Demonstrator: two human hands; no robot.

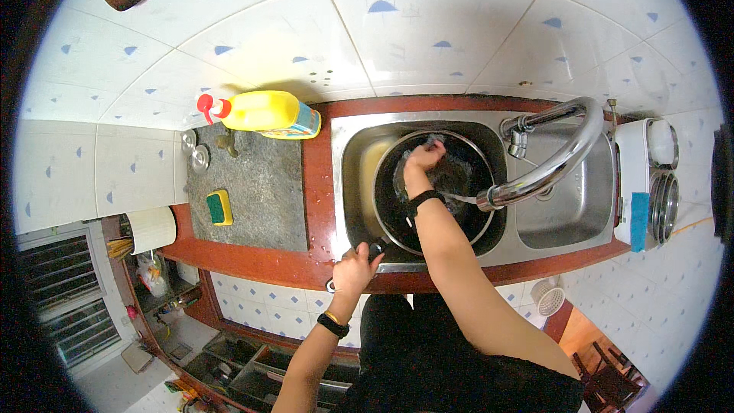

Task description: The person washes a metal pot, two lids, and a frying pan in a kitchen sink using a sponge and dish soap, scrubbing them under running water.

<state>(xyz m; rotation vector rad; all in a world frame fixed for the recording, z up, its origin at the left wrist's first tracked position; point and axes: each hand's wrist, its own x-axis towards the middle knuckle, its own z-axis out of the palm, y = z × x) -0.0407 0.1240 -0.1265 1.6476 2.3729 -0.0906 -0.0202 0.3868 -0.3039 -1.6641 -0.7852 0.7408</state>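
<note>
A large dark frying pan [459, 223] sits tilted in the left basin of a steel double sink [356, 183]. Its black handle [376, 249] points towards me, and my left hand [354, 269] is closed around it. Inside the pan, near its far side, is my right hand [425, 156], with the fingers curled; whether they hold anything is hidden. Water runs from the curved chrome faucet [545, 179] into the pan, beside my right wrist. A green and yellow sponge [219, 207] lies on the grey stone slab [258, 183] to the left.
A yellow detergent bottle with a red pump [269, 113] stands by the tiled wall. Two small metal lids [200, 158] lie at the slab's far left corner. The right basin [573, 206] adjoins the left one. Stacked metal dishes [664, 206] stand in a rack at the right.
</note>
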